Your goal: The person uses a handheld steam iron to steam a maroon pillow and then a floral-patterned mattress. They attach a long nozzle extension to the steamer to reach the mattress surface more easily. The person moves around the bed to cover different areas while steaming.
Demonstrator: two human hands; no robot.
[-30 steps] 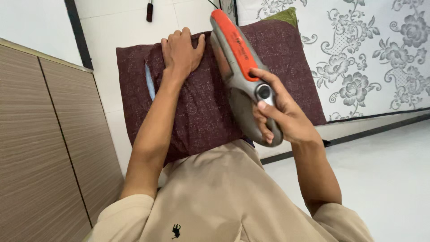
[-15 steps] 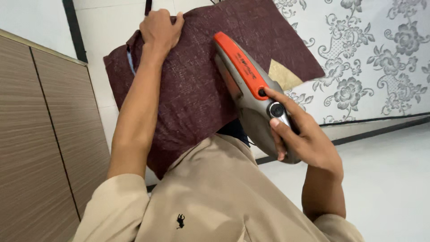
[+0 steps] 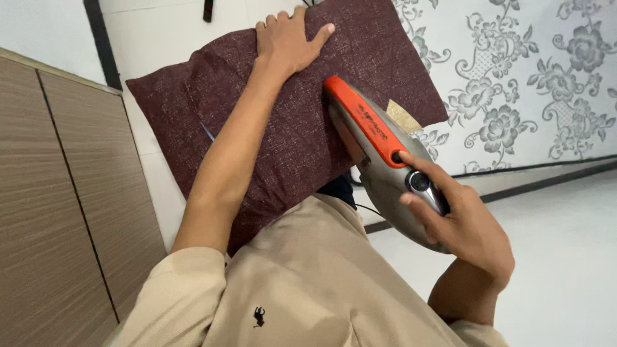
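A dark maroon cushion (image 3: 283, 135) rests against my lap and chest. My left hand (image 3: 289, 40) lies flat on its upper part, fingers spread, pressing it. My right hand (image 3: 464, 223) grips the handle of a grey and orange handheld vacuum cleaner (image 3: 379, 154), thumb by its round button. The vacuum's nozzle end touches the cushion just below my left hand. A thin light-coloured strip shows on the cushion beside my left forearm.
A wood-grain cabinet (image 3: 58, 212) stands at the left. A mattress with a grey flower pattern (image 3: 520, 83) fills the upper right, with a tan corner (image 3: 403, 115) peeking from behind the cushion. White tiled floor (image 3: 565, 257) lies at the right. A black cord hangs at the top.
My left hand has moved right across the cushion's top and now lies flat. The cushion has turned. The vacuum has slid down and to the right along the cushion.
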